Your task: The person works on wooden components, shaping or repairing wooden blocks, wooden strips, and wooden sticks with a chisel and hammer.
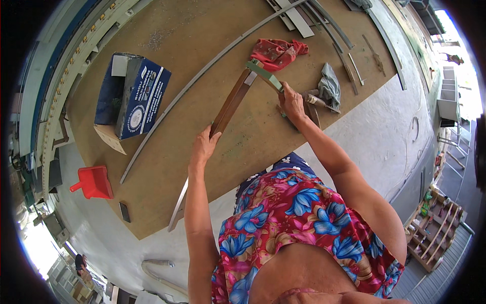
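My left hand [204,148] is closed around the lower part of a long brown profile bar [232,103], which slants up and away over the table. A pale strip [178,205] shows beyond my left wrist, in line with the bar; my forearm hides whether they are one piece. At the bar's far end lies a short green bar [267,76], meeting it at an angle. My right hand [292,104] grips the near right end of this green bar. Beside my right hand are a tool with a wooden handle [316,100] and a grey-green cloth [329,86].
The brown table [202,66] carries a blue box [144,96], a long curved grey strip [174,96], a red cloth [276,53], a red dustpan [96,182] and a phone [124,212]. Several metal profiles [324,23] lie at the far right. A wooden crate [433,228] stands right.
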The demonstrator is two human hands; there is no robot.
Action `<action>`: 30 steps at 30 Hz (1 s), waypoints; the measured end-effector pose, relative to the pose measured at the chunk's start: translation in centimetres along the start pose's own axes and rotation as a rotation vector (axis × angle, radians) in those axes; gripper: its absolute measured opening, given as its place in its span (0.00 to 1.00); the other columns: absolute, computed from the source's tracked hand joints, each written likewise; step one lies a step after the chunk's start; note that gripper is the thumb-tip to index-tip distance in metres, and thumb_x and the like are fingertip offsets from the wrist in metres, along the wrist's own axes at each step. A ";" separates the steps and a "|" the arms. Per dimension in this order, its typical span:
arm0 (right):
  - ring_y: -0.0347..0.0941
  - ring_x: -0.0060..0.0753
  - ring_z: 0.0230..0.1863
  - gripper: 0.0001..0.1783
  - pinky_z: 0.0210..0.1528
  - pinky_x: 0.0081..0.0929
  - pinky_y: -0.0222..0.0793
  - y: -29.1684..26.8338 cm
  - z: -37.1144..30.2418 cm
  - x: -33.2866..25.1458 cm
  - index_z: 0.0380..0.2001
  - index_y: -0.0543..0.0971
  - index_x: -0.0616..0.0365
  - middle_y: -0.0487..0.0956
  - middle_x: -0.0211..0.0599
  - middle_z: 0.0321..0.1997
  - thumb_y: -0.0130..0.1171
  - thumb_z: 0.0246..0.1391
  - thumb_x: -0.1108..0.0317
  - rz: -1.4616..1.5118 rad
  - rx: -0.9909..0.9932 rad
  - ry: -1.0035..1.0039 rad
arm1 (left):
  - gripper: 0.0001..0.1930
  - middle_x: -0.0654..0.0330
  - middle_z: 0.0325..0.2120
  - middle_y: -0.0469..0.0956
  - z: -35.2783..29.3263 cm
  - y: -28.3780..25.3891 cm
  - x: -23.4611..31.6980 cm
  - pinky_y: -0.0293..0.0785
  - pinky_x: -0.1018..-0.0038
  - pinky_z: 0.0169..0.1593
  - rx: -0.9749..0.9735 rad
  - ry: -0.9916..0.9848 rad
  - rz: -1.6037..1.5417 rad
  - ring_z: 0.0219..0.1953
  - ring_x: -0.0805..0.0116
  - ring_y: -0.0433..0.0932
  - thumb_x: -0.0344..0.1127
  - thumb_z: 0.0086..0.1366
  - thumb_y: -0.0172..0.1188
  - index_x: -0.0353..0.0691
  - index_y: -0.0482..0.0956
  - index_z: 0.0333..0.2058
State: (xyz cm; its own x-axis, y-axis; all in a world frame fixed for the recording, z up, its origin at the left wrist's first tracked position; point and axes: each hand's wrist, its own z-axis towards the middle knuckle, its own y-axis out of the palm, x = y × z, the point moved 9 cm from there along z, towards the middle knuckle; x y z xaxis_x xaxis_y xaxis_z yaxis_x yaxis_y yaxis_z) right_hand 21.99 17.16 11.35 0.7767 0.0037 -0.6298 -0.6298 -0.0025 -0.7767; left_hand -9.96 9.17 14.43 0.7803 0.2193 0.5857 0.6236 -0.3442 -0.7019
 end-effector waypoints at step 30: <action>0.75 0.63 0.38 0.21 0.41 0.53 0.70 5.3 1.0 2.7 0.53 0.72 0.51 0.79 0.55 0.34 0.59 0.56 0.63 0.001 -0.087 0.073 | 0.20 0.43 0.41 0.80 -2.4 3.7 -0.7 0.77 0.57 0.45 0.195 -0.028 0.288 0.42 0.44 0.80 0.38 0.64 0.59 0.33 0.73 0.50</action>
State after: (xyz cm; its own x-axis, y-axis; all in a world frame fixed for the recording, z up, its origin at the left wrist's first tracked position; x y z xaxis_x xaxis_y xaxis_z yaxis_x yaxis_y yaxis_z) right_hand 20.72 18.19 5.59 0.7763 -0.0691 -0.6266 -0.6304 -0.0891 -0.7711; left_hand -8.31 5.58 12.42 0.9251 0.1643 0.3424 0.3724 -0.2152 -0.9028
